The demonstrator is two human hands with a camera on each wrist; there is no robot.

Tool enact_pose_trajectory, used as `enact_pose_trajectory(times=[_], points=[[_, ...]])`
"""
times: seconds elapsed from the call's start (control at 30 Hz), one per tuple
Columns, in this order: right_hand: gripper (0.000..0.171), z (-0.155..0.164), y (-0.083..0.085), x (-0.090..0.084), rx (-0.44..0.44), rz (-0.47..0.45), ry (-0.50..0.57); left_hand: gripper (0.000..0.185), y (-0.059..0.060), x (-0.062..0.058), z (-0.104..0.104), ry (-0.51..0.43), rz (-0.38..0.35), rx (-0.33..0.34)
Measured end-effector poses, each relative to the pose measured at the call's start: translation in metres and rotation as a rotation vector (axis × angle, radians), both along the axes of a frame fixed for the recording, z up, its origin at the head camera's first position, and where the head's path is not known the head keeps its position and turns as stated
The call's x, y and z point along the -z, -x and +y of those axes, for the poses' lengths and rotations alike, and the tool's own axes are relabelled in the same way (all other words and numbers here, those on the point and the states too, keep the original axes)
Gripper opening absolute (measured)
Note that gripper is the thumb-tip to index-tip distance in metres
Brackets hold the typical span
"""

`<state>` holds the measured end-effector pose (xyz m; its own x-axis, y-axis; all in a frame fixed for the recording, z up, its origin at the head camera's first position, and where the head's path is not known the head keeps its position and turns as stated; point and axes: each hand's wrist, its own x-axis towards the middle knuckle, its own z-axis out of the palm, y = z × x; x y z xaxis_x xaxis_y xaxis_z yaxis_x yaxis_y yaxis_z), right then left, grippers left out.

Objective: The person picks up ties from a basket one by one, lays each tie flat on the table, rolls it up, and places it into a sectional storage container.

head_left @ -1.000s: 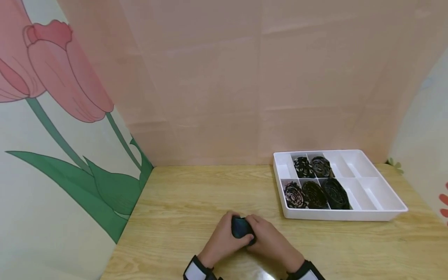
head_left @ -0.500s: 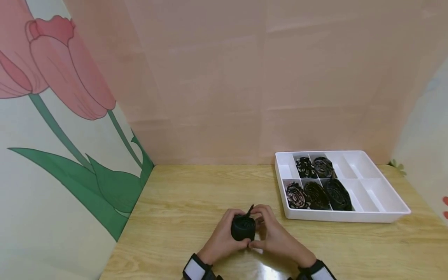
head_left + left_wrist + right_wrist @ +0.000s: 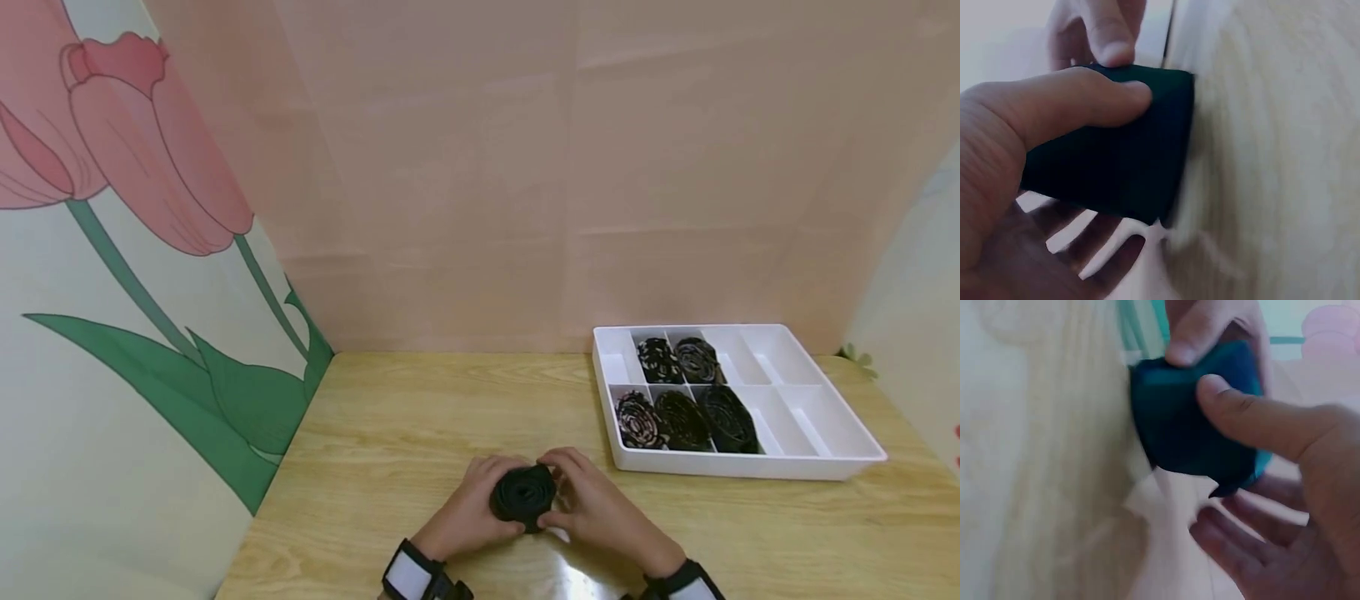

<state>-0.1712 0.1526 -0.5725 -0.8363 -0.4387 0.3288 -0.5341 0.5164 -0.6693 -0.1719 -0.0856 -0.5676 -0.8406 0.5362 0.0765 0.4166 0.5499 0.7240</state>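
Between both hands a rolled necktie [image 3: 523,493], black-green in the head view, sits with its spiral end facing up. My left hand [image 3: 467,512] grips its left side, thumb at the near edge and fingers at the far edge. On the right side, my right hand [image 3: 600,515] pinches the roll between thumb and fingers. The left wrist view shows the thumb pressed along the side of the dark necktie [image 3: 1110,169], close over the tabletop. In the right wrist view the necktie [image 3: 1172,425] looks teal, and a loose corner sticks out below.
A white divided tray [image 3: 750,467] stands at the back right of the wooden table [image 3: 420,417]. Several dark rolls, such as a flower-patterned roll [image 3: 637,421], fill its left compartments; the right ones are bare. A pinkish backdrop [image 3: 450,208] rises behind.
The necktie roll has turned so its spiral end faces up. The tail that stuck up half a second ago now lies against the roll. My right hand shifted round its right side.
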Motion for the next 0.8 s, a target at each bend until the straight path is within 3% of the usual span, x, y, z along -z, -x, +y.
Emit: enact_pose_trajectory(times=[0.1, 0.2, 0.3, 0.4, 0.6, 0.8], points=[[0.048, 0.001, 0.001, -0.001, -0.026, -0.021, 0.085, 0.080, 0.000, -0.001, -0.001, 0.009, -0.007, -0.007], [0.030, 0.000, 0.004, -0.001, -0.002, 0.054, 0.155, 0.080, 0.000, 0.000, -0.001, 0.002, -0.006, 0.001], [0.028, -0.002, 0.007, -0.001, 0.090, 0.180, 0.164, 0.079, -0.001, 0.001, 0.000, -0.010, 0.002, 0.019], [0.030, -0.002, 0.007, 0.001, 0.181, 0.258, 0.107, 0.079, -0.001, 0.001, 0.002, -0.016, -0.006, 0.027], [0.031, -0.002, 0.004, 0.010, 0.193, 0.200, -0.100, 0.081, -0.002, 0.001, 0.004, 0.007, -0.021, 0.016], [0.028, 0.003, 0.001, 0.003, 0.081, 0.106, -0.141, 0.077, -0.004, 0.002, 0.006, 0.020, 0.000, -0.002]])
